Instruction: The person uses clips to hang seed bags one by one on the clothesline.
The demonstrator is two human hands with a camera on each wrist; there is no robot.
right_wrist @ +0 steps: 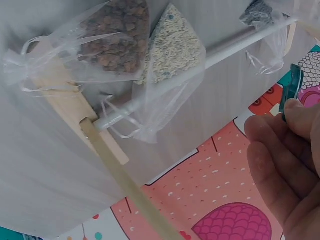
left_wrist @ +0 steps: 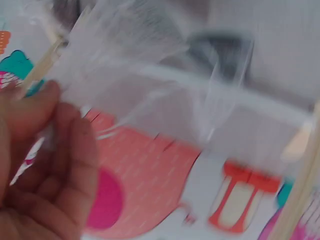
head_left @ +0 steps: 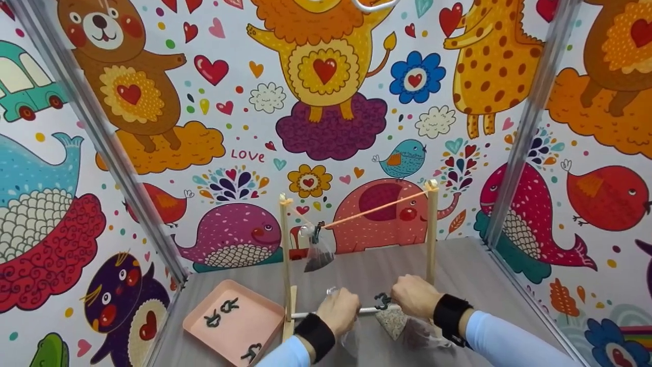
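My right hand (head_left: 415, 295) pinches a dark green clip (right_wrist: 292, 87) between thumb and finger, above the pale rod. Near the rod's left part is my left hand (head_left: 338, 311); its fingers are loosely curled in the left wrist view, with nothing plainly visible between them. A sheer drawstring bag of pale pellets (right_wrist: 172, 47) lies across the rod (right_wrist: 225, 55). Beside it is a sheer bag of reddish-brown pieces (right_wrist: 115, 40). A bag with dark contents (right_wrist: 257, 15) lies farther along the rod. Another dark-filled bag (head_left: 320, 257) hangs from the orange cord (head_left: 377, 209) by a clip.
Two wooden posts (head_left: 431, 234) hold the cord at their tops, and the rod joins them low down. A pink tray (head_left: 224, 326) with several dark green clips stands on the left of the grey table (head_left: 458, 260). Printed panels in metal frames (head_left: 524, 137) enclose the table.
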